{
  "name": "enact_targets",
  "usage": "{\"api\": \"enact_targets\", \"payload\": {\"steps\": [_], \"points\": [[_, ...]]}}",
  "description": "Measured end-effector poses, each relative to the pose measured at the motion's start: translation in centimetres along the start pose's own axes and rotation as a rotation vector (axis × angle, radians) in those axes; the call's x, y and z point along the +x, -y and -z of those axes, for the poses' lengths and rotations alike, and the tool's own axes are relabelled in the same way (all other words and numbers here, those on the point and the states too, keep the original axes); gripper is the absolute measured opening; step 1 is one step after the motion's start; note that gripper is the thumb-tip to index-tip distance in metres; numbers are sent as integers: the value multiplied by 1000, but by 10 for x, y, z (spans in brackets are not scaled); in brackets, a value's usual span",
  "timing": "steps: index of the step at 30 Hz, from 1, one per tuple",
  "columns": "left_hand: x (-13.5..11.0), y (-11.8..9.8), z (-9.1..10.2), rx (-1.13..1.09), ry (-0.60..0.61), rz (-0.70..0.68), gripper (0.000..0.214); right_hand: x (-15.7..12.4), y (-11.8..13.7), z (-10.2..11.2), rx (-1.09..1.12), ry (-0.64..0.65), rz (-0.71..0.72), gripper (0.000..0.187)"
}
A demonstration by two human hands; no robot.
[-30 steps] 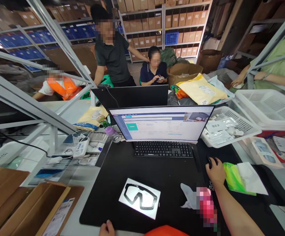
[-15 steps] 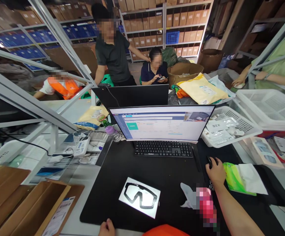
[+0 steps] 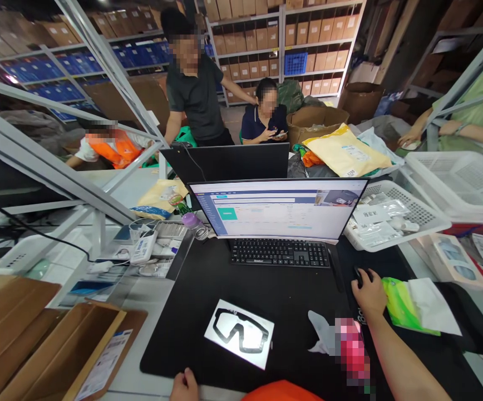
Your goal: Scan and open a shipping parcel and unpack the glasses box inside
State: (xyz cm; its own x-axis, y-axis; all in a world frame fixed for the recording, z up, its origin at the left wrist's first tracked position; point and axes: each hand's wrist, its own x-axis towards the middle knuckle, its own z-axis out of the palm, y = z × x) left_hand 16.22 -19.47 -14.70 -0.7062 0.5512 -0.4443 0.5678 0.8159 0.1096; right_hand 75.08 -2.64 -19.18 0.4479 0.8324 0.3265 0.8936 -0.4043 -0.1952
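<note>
My right hand rests over a black computer mouse, fingers curved round it, on the right part of the black desk mat. At the mat's front edge is my left hand, its visible fingers curled in with nothing seen in them; the rest is cut off below. A white card or flat pack with a black goggle-shaped frame print lies tilted on the mat between my hands. To its right, nearer my right forearm, sits a pinkish-red item, blurred out, with a grey-white piece beside it.
A lit monitor stands behind a black keyboard. White baskets and a green tissue pack are at right. Open cardboard boxes occupy the left. Co-workers are beyond the monitors.
The whole view has shifted slightly, so things appear a little further right. My right hand stays on the mouse, and the goggle-print card lies where it was.
</note>
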Motion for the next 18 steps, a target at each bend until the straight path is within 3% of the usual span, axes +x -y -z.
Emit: {"api": "enact_targets", "payload": {"steps": [18], "points": [[-1, 0, 0, 18, 3, 3, 48, 0, -2, -7, 16, -24, -29, 41]]}}
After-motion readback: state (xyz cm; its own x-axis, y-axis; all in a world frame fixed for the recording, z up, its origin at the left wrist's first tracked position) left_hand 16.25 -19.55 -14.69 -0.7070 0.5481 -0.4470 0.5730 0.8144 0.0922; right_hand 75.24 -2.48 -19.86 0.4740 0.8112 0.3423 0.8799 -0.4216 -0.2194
